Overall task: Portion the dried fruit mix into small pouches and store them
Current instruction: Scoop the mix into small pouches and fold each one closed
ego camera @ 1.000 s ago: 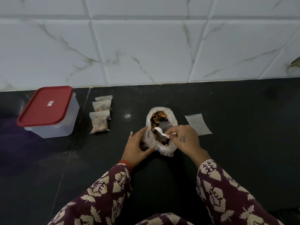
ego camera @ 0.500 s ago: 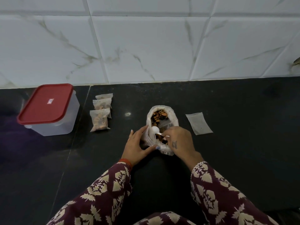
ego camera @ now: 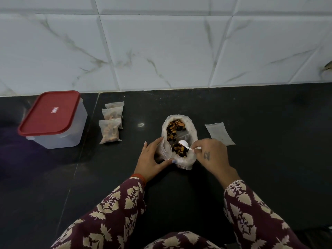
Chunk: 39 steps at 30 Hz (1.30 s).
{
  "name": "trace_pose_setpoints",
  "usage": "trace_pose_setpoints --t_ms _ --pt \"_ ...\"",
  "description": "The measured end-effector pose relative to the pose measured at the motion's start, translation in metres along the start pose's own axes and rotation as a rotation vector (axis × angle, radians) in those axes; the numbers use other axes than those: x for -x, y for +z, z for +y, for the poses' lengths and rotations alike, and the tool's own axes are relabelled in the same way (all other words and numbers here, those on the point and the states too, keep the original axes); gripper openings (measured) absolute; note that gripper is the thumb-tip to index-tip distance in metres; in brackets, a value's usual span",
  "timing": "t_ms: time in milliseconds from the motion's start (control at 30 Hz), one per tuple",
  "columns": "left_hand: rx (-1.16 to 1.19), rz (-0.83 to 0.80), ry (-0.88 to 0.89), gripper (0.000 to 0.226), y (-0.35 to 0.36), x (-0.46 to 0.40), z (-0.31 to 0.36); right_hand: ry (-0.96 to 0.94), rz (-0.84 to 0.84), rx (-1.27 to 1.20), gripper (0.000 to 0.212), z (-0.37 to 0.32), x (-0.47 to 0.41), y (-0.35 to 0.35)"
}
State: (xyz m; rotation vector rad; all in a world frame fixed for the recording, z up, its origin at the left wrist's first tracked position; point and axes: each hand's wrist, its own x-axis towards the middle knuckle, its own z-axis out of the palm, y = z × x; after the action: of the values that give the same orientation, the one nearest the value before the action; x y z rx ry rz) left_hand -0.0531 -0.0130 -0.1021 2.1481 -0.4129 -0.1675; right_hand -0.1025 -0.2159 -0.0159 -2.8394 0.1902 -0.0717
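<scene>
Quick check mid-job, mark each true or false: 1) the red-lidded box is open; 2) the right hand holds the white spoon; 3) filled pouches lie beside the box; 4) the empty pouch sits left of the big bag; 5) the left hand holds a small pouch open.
1) False: the red lid sits closed on the box.
2) True: the right hand holds the white spoon over the big bag.
3) True: the filled pouches lie just right of the box.
4) False: the empty pouch lies to its right.
5) True: the left hand holds the small pouch.
</scene>
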Motion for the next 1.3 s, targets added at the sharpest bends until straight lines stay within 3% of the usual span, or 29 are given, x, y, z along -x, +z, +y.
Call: trace_pose_setpoints --t_ms 133,367,500,633,867,1133,1300 --pt "0.004 0.013 0.011 0.087 0.000 0.001 0.002 0.053 -0.155 -0.071 0.014 -0.003 -0.007 -0.012" --pt "-0.003 0.023 -0.003 0.084 -0.001 0.002 0.007 0.309 -0.207 -0.617 0.011 -0.007 -0.015 0.003" --pt "0.015 0.002 -0.038 0.085 -0.004 0.005 0.016 0.365 -0.299 -0.772 0.008 -0.003 -0.019 -0.005" --pt "0.010 -0.016 -0.045 0.085 -0.005 0.004 0.017 0.540 -0.359 -0.921 0.013 0.001 -0.024 -0.005" --pt "0.019 -0.014 -0.037 0.083 -0.008 0.006 0.022 0.882 -0.452 -1.329 0.004 0.004 -0.021 0.020" --pt "0.123 -0.035 -0.033 0.079 -0.010 0.002 0.012 0.868 -0.364 -1.421 0.007 0.004 -0.013 0.022" --pt "0.247 0.048 -0.041 0.076 -0.011 -0.003 0.019 0.812 -0.279 -1.391 0.007 0.006 -0.009 0.010"
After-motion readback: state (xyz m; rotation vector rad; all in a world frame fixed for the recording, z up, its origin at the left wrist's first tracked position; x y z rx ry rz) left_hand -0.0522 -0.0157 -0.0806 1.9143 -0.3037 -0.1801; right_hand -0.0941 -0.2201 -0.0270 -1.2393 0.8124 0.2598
